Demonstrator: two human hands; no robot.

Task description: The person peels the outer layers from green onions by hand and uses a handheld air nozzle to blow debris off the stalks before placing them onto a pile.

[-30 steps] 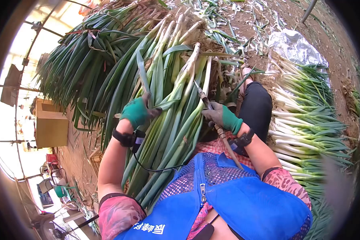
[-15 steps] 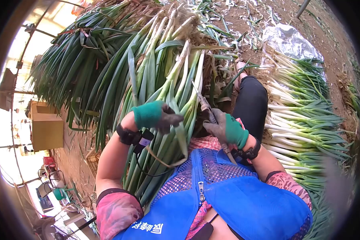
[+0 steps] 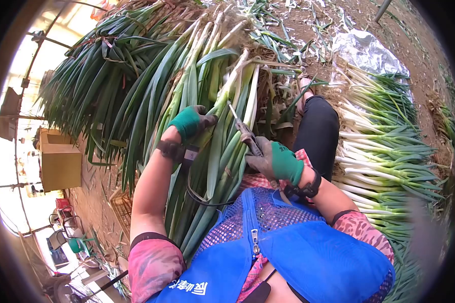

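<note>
A big heap of uncleaned green onions (image 3: 151, 86) lies in front of me, white stalks pointing away. My left hand (image 3: 189, 121), in a green and grey glove, grips the leaves of one green onion (image 3: 222, 126) that lies across my lap. My right hand (image 3: 273, 159), gloved the same way, is shut on a thin metal tool (image 3: 242, 131) with a hose at its back end. The tool's tip points at the onion's pale stalk, close to my left hand.
A neat row of cleaned green onions (image 3: 384, 146) lies to my right, with a crumpled plastic sheet (image 3: 364, 50) beyond it. My black-clad knee (image 3: 318, 126) is between the piles. A cardboard box (image 3: 60, 159) stands at the left on the dirt floor.
My left hand has gone from near my chest back up along the leaves towards the stalk. My right hand with the tool shifted slightly left and forward.
</note>
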